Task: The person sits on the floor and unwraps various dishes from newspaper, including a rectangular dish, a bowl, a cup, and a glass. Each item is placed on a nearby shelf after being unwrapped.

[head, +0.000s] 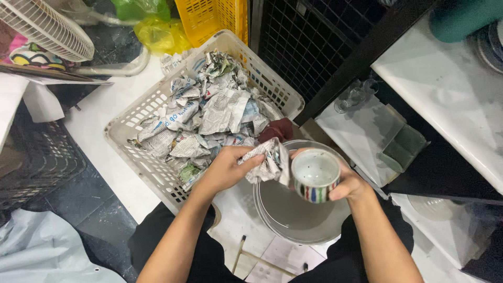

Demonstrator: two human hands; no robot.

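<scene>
My right hand (350,182) holds a small white ceramic cup (315,175) with coloured vertical stripes on its outside, its opening facing up. My left hand (225,169) grips a crumpled sheet of newspaper (269,162) that hangs right beside the cup's left rim. Both hands hover over a large grey round basin (298,220) on the floor. Just behind my left hand stands a white plastic basket (137,121) heaped with crumpled newspaper wads (212,112).
A yellow crate (209,18) and yellow-green plastic bags (160,34) stand at the back. A white fan (44,26) is at top left, a black crate (36,157) at left. A white marble shelf (450,89) and glass pieces (356,97) lie to the right.
</scene>
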